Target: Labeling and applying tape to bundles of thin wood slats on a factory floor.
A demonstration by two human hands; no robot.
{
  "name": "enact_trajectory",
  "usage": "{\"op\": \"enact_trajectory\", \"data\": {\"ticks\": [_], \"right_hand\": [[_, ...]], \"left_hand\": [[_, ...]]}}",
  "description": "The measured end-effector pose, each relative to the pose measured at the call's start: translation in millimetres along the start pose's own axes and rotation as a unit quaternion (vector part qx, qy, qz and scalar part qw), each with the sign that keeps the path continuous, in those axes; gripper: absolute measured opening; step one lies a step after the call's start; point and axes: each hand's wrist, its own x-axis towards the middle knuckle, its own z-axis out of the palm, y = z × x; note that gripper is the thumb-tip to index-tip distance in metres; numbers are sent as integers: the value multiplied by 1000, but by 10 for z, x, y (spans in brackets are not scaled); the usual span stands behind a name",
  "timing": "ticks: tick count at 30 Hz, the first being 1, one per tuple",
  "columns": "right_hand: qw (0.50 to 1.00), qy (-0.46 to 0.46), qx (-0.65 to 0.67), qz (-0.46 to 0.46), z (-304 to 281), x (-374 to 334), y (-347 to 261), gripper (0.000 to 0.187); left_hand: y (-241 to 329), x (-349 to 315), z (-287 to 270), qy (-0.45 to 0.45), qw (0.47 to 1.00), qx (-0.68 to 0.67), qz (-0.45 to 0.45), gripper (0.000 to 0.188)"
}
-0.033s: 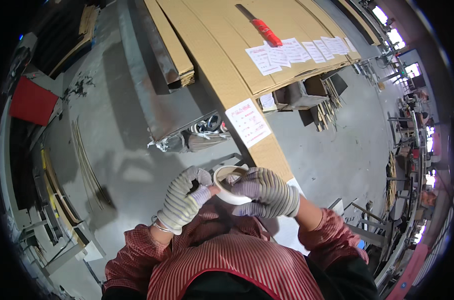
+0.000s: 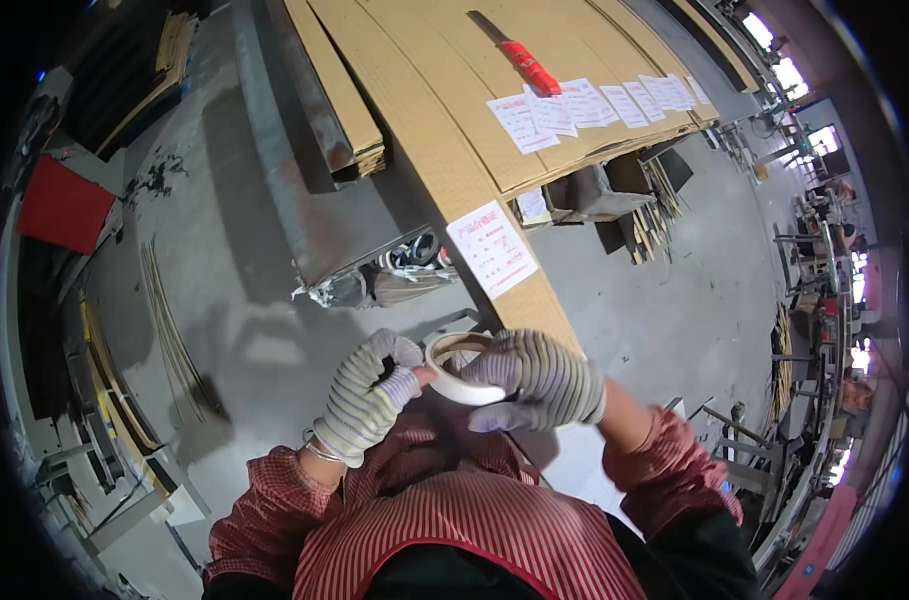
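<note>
A roll of white tape with a brown core is in front of my apron at the near end of the cardboard. My right hand, in a striped knit glove, grips the roll from the right, its fingers over the rim and into the core. My left hand, gloved alike with a bare fingertip showing, pinches at the roll's left edge. Whether a loose tape end is between those fingers is too small to tell. A printed white sheet lies on the cardboard strip just beyond the roll.
Stacked cardboard sheets spread ahead, bearing a knife with a red-wrapped handle and several printed slips. A metal beam runs along their left. Thin strips lie on the floor at left; a box holds scraps beneath the sheets.
My right hand has shifted slightly on the roll, its lower thumb side a little further from the roll. The left hand keeps its pinch.
</note>
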Motion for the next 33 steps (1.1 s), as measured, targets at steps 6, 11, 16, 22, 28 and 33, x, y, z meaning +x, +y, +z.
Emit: {"op": "enact_trajectory", "data": {"ticks": [6, 11, 16, 22, 28, 33], "right_hand": [[962, -85, -214, 146, -1431, 98, 967, 29], [963, -111, 157, 188, -444, -220, 2585, 50], [825, 5, 525, 207, 71, -206, 2362, 82], [926, 90, -254, 263, -32, 229, 837, 85], [919, 112, -180, 333, -43, 261, 870, 93], [935, 281, -27, 214, -807, -110, 566, 87]], "left_hand": [[-424, 551, 82, 104, 988, 61, -94, 6], [-1410, 1322, 345, 57, 993, -91, -46, 31], [-1692, 1333, 359, 0, 979, -141, -148, 75], [-1242, 1282, 247, 34, 917, 271, -289, 40], [-480, 1292, 427, 9, 955, 186, 229, 24], [-376, 1425, 821, 39, 902, 392, 178, 36]]}}
